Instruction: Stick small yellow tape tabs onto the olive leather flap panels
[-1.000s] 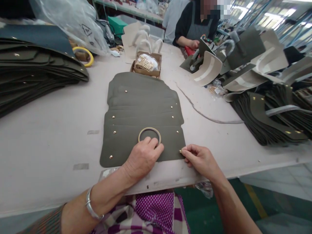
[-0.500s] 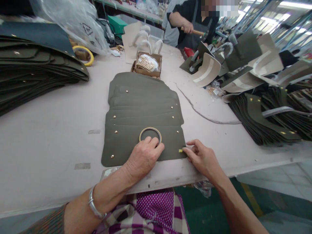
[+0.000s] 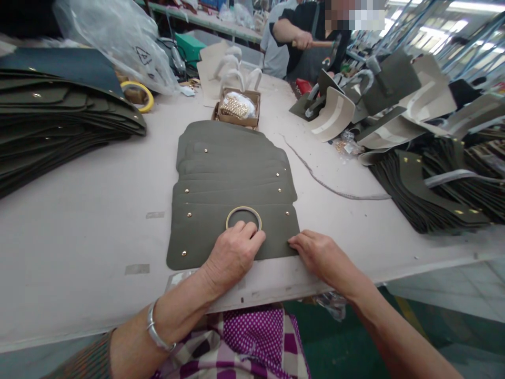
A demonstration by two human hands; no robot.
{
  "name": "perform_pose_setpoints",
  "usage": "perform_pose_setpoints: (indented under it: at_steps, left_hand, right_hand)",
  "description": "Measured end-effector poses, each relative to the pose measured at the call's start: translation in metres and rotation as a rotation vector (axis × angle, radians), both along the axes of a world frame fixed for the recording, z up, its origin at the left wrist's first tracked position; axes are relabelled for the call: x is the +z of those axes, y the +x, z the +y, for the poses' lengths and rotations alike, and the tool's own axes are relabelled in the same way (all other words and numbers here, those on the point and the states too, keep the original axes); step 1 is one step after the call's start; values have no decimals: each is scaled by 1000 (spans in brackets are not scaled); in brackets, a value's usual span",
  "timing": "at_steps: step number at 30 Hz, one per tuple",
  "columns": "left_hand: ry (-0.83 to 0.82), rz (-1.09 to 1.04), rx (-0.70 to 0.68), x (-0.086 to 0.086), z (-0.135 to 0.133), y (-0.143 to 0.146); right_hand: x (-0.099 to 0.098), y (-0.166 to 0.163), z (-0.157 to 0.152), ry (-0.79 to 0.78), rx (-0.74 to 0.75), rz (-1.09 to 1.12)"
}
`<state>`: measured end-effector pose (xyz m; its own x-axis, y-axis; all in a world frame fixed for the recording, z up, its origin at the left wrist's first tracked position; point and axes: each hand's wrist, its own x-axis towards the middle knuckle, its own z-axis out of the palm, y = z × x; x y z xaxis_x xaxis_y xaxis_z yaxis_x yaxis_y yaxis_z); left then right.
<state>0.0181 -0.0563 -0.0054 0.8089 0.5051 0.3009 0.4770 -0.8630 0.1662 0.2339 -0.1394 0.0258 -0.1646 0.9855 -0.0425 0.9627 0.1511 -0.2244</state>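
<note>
A fanned stack of olive-green leather panels (image 3: 232, 173) with small gold studs lies on the table before me. On the nearest panel (image 3: 197, 239) rests a tape roll (image 3: 243, 217) seen as a gold-rimmed ring. My left hand (image 3: 231, 255) lies on that panel with its fingers curled over the ring's near edge. My right hand (image 3: 321, 255) presses its fingers down flat on the panel's right front corner. A small yellow tab seen there earlier is now covered by those fingers.
A tall stack of dark panels (image 3: 59, 126) fills the left. A cardboard box of gold hardware (image 3: 236, 108) stands behind the fan. Folded bag parts (image 3: 394, 100) and more dark panels (image 3: 437, 189) crowd the right. Across the table a person (image 3: 303, 37) swings a hammer.
My right hand let go of a pinched yellow tab on the panel corner and then slid left, pressing flat over it. The person opposite raised a hammer.
</note>
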Motion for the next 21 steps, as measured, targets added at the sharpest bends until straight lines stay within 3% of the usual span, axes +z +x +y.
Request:
perform_pose_setpoints:
  at_steps: [6,11,13,16,21]
  left_hand:
    - [-35,-220,-7,4,3,-3]
    - [-187,-460,-69,15,-3,-13]
    - [-240,-480,-72,21,-9,-16]
    - [-270,-431,-59,27,-18,-17]
    - [-191,-374,-44,28,-25,-16]
  right_hand:
    - [1,4,2,-74,-270,219]
    - [12,-8,-14,-188,-216,336]
    - [16,-17,-19,-99,-206,407]
    - [17,-32,-20,206,-215,507]
    - [15,-51,-13,393,20,468]
